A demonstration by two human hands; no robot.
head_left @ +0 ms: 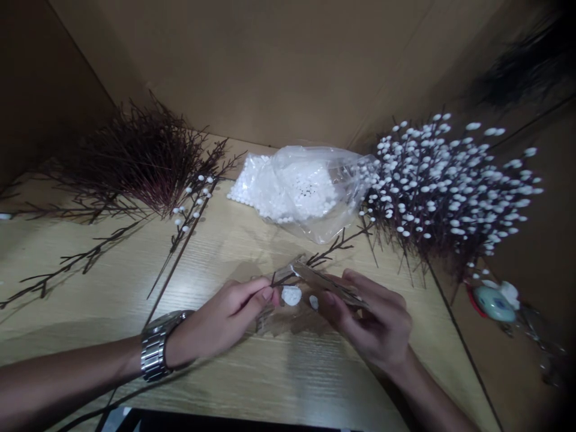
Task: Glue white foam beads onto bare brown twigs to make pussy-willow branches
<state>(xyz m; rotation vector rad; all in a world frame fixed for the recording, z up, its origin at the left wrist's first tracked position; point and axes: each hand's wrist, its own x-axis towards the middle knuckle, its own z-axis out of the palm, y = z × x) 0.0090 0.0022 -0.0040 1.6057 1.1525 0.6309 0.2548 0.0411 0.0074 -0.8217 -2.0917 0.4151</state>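
My left hand, with a metal watch on its wrist, pinches the stem of a dark brown artificial twig, whose forked tips point up and right. In my right hand is a thin flat strip of what looks like cardboard. The strip's far end, with a white smear on it, meets the twig. Beneath my hands lies a brownish sheet, partly hidden, bearing a white paste blob and a smaller white spot.
Behind my hands lies a clear bag of white foam balls. Bare brown twigs are heaped at left, near a white-tipped twig. White-tipped twigs stand bunched at right, above a pale green oval object. Cardboard walls enclose the back.
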